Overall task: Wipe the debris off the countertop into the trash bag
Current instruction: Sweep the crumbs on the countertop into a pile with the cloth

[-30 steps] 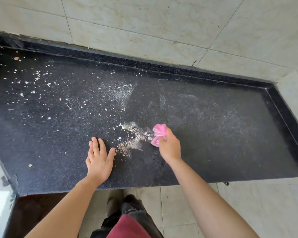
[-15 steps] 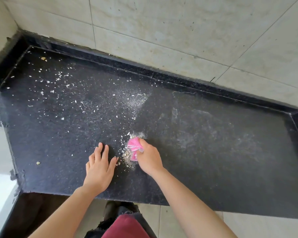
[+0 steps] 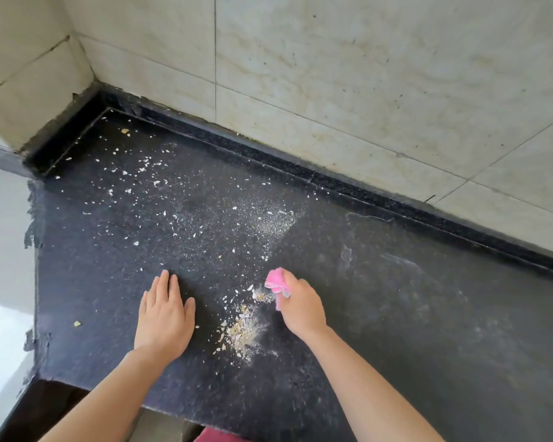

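1 streak of crumbs [image 3: 241, 330] lies on the countertop [image 3: 396, 314] between my flat, straight-fingered left hand [image 3: 163, 317] and the pink cloth [image 3: 274, 280] clenched in my right hand [image 3: 300, 311], nearer the cloth; no trash bag shows.

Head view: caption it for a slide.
Right hand holds crumpled pink cloth beside pale crumb pile; left hand flat on black speckled countertop.

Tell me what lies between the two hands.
In the head view, a pile of debris lies on the countertop between the left hand and the right hand.
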Demonstrator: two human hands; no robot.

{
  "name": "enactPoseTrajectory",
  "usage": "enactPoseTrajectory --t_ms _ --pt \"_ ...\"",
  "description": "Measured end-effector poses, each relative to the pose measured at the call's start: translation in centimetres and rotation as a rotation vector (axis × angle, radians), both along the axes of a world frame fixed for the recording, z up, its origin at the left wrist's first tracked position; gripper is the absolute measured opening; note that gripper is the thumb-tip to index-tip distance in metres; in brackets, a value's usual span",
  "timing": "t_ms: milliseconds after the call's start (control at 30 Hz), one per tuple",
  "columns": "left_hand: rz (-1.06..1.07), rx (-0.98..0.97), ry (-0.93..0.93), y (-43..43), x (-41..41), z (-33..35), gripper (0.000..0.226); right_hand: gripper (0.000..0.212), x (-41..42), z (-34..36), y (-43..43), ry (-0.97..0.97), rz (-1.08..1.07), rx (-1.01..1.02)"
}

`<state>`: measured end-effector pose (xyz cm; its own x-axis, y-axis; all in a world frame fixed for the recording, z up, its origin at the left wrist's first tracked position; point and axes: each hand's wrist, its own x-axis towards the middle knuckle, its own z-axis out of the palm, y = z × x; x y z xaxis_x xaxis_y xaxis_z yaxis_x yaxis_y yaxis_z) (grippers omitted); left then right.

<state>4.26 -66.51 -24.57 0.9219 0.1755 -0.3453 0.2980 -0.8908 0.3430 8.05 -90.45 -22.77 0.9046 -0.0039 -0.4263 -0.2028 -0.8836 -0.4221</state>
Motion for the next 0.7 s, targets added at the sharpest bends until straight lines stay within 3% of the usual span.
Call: enactPoseTrajectory --t_ms 67,267,400,533,700 --pt "0.015 0.042 -0.017 -0.1 0.5 0.1 0.055 0.052 -0.3 0.6 1.9 0.047 0.106 0.112" --pt "0.063 0.118 -0.134 0.6 2.8 0.9 0.021 0.045 5.2 3.9 -0.9 0.029 0.015 0.165" --pt "0.204 -0.068 -0.221 1.3 3.7 1.5 0.025 0.021 8.4 6.8 -1.4 0.149 -0.104 0.396" --pt "0.287 -0.163 -0.292 2.9 3.0 3.1 0.032 0.02 9.5 7.5 2.4 0.132 -0.034 0.425" --pt "0.392 -0.239 -0.301 6.6 0.6 4.8 0.019 0.021 7.6 7.5 9.9 0.072 0.166 0.372"
